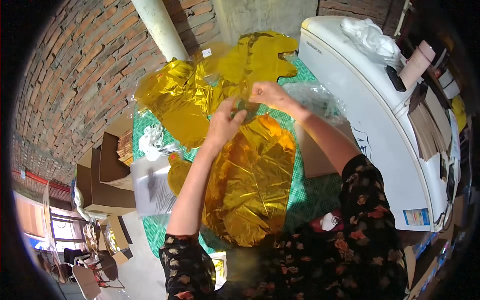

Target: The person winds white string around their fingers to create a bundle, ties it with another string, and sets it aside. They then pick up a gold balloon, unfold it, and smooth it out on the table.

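Shiny gold foil pieces, which look like flat foil balloons, cover much of the green patterned table. The nearest gold foil balloon (250, 180) lies crumpled below my hands; another gold foil balloon (185, 110) spreads to the left, and a third gold foil balloon (265, 55) lies at the back. My left hand (226, 124) is closed over the foil's middle, thumb and fingers around a small dark greenish thing (241, 104) too small to name. Close beside it, my right hand (272, 96) is pinched shut; what its fingertips hold is hidden.
White string (151, 140) and a clear plastic packet (154, 186) lie at the table's left. Cardboard boxes (95, 192) stand beyond. Clear plastic wrap (315, 100) and brown cardboard (322, 150) are on the right, beside a white freezer (370, 110). A brick wall (85, 75) borders the left.
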A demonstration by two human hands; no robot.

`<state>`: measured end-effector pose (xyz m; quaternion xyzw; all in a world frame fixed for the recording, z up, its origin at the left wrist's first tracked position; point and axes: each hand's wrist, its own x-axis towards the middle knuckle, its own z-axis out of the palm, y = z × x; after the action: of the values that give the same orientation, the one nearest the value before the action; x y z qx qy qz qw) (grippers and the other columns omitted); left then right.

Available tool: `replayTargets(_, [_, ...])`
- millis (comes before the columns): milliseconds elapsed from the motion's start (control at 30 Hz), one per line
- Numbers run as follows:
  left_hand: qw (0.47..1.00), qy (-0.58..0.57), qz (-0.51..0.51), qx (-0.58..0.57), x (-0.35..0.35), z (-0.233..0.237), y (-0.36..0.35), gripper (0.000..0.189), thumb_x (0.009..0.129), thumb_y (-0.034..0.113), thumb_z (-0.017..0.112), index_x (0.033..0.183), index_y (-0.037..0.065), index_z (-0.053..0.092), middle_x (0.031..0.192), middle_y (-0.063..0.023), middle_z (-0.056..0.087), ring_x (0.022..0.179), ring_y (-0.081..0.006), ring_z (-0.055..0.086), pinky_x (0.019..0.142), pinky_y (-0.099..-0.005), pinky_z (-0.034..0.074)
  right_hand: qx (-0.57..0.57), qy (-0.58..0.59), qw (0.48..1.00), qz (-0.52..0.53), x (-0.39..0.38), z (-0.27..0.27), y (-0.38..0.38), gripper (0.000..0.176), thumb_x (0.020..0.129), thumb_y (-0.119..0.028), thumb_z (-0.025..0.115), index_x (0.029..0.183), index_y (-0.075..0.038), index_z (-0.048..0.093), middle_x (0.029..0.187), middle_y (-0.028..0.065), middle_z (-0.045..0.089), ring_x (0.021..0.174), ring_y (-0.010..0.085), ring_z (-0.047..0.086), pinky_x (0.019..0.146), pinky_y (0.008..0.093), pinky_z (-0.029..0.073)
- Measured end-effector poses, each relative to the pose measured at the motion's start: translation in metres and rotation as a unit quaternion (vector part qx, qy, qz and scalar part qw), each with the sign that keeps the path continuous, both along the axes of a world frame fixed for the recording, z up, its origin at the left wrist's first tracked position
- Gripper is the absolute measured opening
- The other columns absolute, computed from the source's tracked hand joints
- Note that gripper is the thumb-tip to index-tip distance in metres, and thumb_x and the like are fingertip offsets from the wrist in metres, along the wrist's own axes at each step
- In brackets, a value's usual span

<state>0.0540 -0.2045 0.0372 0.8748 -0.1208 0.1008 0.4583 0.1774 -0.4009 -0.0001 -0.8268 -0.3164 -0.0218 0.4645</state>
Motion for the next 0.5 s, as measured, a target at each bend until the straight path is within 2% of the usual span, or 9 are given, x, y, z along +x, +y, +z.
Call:
replayTargets(67, [0.999, -0.028, 0.000, 0.022, 0.031, -0.002, 0.002, 0.053, 0.089, 0.022, 0.068, 0.137, 0.007, 0.051, 0.128, -0.0174, 0.060, 0.103, -0.0290, 0.066, 0.086, -0.0363, 0.053, 0.000, -0.011, 1.000, -0.001, -0.003, 0.017, -0.002, 0.021, 0.079, -0.020, 0.073, 0.084, -0.002, 0.062, 0.068, 0.0096, 0.064, 0.062, 0.0209, 0.060, 0.059, 0.0353, 0.046])
replayTargets(167, [0.995, -0.047, 0.024, 0.081, 0.062, -0.003, -0.007, 0.047, 0.088, 0.022, 0.069, 0.130, 0.006, 0.057, 0.121, -0.0171, 0.064, 0.096, -0.0281, 0.067, 0.082, -0.0361, 0.053, -0.001, 0.014, 1.000, 0.008, 0.001, 0.033, -0.005, 0.020, 0.079, -0.018, 0.073, 0.085, -0.001, 0.063, 0.073, 0.0124, 0.066, 0.066, 0.0214, 0.064, 0.061, 0.0347, 0.049])
replayTargets(267, [0.985, -0.117, 0.019, 0.124, 0.083, -0.009, -0.016, 0.033, 0.087, 0.022, 0.069, 0.114, 0.003, 0.066, 0.103, -0.0166, 0.069, 0.083, -0.0281, 0.067, 0.076, -0.0369, 0.054, 0.006, -0.039, 0.999, 0.001, 0.017, 0.033, -0.001, 0.020, 0.081, -0.020, 0.071, 0.087, -0.003, 0.062, 0.077, 0.0121, 0.065, 0.073, 0.0263, 0.064, 0.067, 0.0368, 0.049])
replayTargets(367, [0.989, -0.051, 0.077, 0.118, 0.097, -0.011, -0.025, 0.021, 0.089, 0.021, 0.068, 0.096, 0.002, 0.070, 0.082, -0.0098, 0.070, 0.069, -0.0214, 0.064, 0.068, -0.0338, 0.054, -0.006, -0.313, 0.942, -0.120, 0.017, 0.037, 0.004, 0.018, 0.084, -0.021, 0.068, 0.091, -0.006, 0.060, 0.083, 0.0106, 0.063, 0.082, 0.0312, 0.060, 0.074, 0.0400, 0.048])
replayTargets(467, [0.995, -0.007, 0.072, -0.070, 0.123, -0.032, -0.018, 0.021, 0.092, 0.022, 0.066, 0.084, 0.002, 0.070, 0.071, -0.0026, 0.067, 0.063, -0.0131, 0.061, 0.060, -0.0285, 0.052, -0.021, -0.289, 0.945, -0.150, -0.010, 0.053, 0.008, 0.018, 0.085, -0.020, 0.065, 0.093, -0.005, 0.057, 0.092, 0.0124, 0.061, 0.089, 0.0349, 0.056, 0.079, 0.0431, 0.046])
replayTargets(500, [0.994, -0.002, 0.056, -0.097, 0.130, -0.038, -0.013, 0.023, 0.094, 0.023, 0.064, 0.085, 0.002, 0.070, 0.075, 0.0003, 0.067, 0.067, -0.0076, 0.060, 0.058, -0.0248, 0.049, -0.073, -0.303, 0.944, -0.108, -0.014, 0.049, 0.011, 0.017, 0.086, -0.018, 0.064, 0.093, -0.004, 0.057, 0.094, 0.0132, 0.061, 0.090, 0.0346, 0.056, 0.080, 0.0430, 0.046])
